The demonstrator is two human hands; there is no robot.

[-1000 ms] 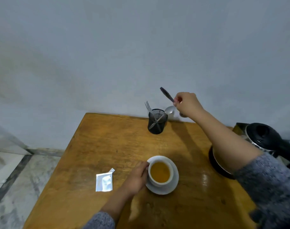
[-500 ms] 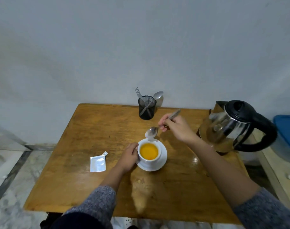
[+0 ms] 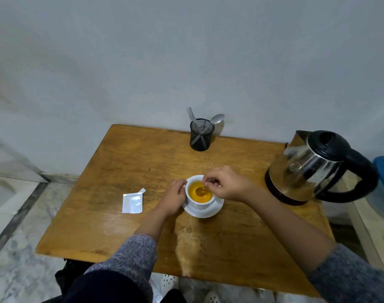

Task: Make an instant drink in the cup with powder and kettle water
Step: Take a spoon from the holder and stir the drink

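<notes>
White cup [image 3: 200, 204] is sat on a matching white saucer [image 3: 205, 212], roughly mid-table [image 3: 125, 162], a bit toward the front edge. It's filled w/ an orange-yellow drink, opaque-ish, darker around the middle where a spoon [image 3: 201, 191] bowl is dipped under the surface. The spoon handle is pinched by the right hand [image 3: 227, 185], fingers curled shut around it just above the cup's right rim; most of the handle is hidden by the fingers. The cup's left side is gripped by the left hand [image 3: 173, 199], wrapped against the wall w/ the thumb near the rim; whether a cup handle is under there can't be told. Both arms are in grey knit sleeves, pushed back. A torn silver sachet [image 3: 132, 202] is laid flat to the left of the cup, well apart from it, torn corner pointing up-right. Steel kettle [image 3: 313, 169] w/ black lid and handle is parked by the right edge. A black mesh holder [image 3: 201, 136] w/ a fork and another spoon is placed at the back edge, against the wall.
</notes>
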